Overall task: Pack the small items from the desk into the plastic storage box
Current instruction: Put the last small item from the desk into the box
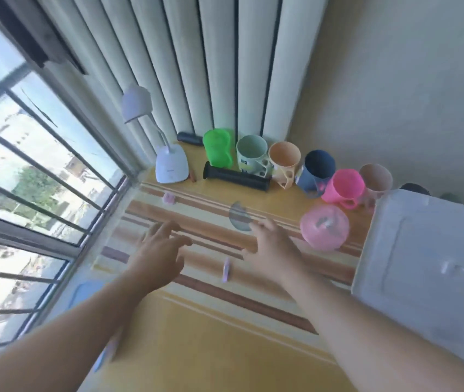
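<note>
While nothing is yet gripped, left hand (159,250) and right hand (271,244) hover with fingers spread over the striped bench (196,329), probably reaching for small items: purple clip (226,269), pink piece (168,198). Storage box (429,267), lidded, sits at right. Cups (284,162) and lamp (170,165) line the back by radiator (225,66); window (27,165) at left. Picture blurred.

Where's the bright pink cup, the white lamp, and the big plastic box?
Pink cup (345,185): head view, on its side wall.
Lamp (171,167): head view, on its white base.
Plastic box (429,267): head view, on its pale lid, at the right edge of the desk.
</note>
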`<state>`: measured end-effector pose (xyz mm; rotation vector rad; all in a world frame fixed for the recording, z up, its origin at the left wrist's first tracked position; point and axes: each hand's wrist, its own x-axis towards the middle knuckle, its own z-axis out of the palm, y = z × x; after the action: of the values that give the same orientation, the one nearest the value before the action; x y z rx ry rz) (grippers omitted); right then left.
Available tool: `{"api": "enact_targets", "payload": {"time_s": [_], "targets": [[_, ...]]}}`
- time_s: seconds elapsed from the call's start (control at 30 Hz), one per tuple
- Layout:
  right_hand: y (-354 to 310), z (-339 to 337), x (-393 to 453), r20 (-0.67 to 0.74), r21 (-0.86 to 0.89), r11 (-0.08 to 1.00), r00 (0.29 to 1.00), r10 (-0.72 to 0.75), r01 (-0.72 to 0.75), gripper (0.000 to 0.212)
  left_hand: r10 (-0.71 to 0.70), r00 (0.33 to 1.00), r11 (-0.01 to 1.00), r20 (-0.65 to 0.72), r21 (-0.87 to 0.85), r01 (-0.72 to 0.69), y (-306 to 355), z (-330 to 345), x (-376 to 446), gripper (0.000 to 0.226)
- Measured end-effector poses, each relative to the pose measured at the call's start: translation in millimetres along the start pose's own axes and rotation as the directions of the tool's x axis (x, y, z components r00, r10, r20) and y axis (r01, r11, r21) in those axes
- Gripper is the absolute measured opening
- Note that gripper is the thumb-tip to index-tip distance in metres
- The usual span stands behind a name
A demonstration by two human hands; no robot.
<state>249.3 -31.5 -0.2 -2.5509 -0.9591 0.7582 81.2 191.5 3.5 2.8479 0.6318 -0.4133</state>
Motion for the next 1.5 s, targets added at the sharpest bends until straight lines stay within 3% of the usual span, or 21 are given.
{"api": "enact_targets", "payload": {"time_s": [0.17, 0.27, 0.33, 0.43, 0.53, 0.6, 0.7, 0.77, 0.87, 1.1, 1.3, 1.5], "targets": [[-18, 27, 102, -0.044, -0.093, 0.981, 0.985, 0.169, -0.172, 0.067, -0.038, 0.998, 0.996, 0.044, 0.086, 0.034, -52, -5, 84, 0.056], [-13, 40, 124, -0.101, -0.098, 0.928, 0.931, 0.351, -0.360, 0.075, -0.016, 0.995, 0.985, 0.099, 0.174, -0.001, -64, 0, 121, 0.064], [-10, 44, 130, -0.131, -0.120, 0.906, 0.912, 0.390, -0.405, 0.075, -0.034, 0.989, 0.988, 0.142, 0.151, 0.012, -69, 6, 140, 0.065], [-15, 46, 133, -0.113, -0.107, 0.907, 0.911, 0.396, -0.408, 0.059, -0.009, 0.988, 0.998, 0.152, 0.070, -0.002, -76, 18, 156, 0.060], [-20, 48, 128, -0.064, -0.070, 0.918, 0.921, 0.385, -0.389, 0.051, 0.005, 0.990, 1.000, 0.143, -0.020, -0.002, -68, 23, 153, 0.041], [-20, 49, 120, -0.031, -0.075, 0.937, 0.940, 0.340, -0.341, 0.047, 0.081, 0.979, 0.996, 0.189, -0.063, -0.071, -51, 25, 137, 0.034], [-12, 49, 101, 0.003, -0.028, 0.943, 0.943, 0.332, -0.332, 0.043, 0.263, 0.936, 0.962, 0.236, -0.145, -0.234, -17, 36, 99, 0.045], [-2, 51, 82, 0.067, 0.105, 0.929, 0.935, 0.349, -0.355, 0.038, 0.375, 0.889, 0.922, 0.263, -0.204, -0.328, 10, 47, 76, 0.053], [18, 54, 46, 0.128, 0.164, 0.930, 0.942, 0.311, -0.330, 0.035, 0.444, 0.856, 0.894, 0.264, -0.191, -0.405, 43, 63, 55, 0.060], [46, 62, -28, 0.137, 0.138, 0.943, 0.949, 0.285, -0.303, 0.038, 0.393, 0.875, 0.917, 0.283, -0.054, -0.394, 53, 83, 57, 0.019], [45, 73, -62, 0.187, 0.113, 0.947, 0.943, 0.276, -0.300, 0.024, 0.297, 0.907, 0.946, 0.298, 0.035, -0.322, 52, 94, 31, 0.017], [44, 75, -106, 0.242, 0.149, 0.945, 0.937, 0.252, -0.293, 0.028, 0.248, 0.888, 0.939, 0.387, 0.129, -0.319, 73, 102, -25, 0.022]]}}
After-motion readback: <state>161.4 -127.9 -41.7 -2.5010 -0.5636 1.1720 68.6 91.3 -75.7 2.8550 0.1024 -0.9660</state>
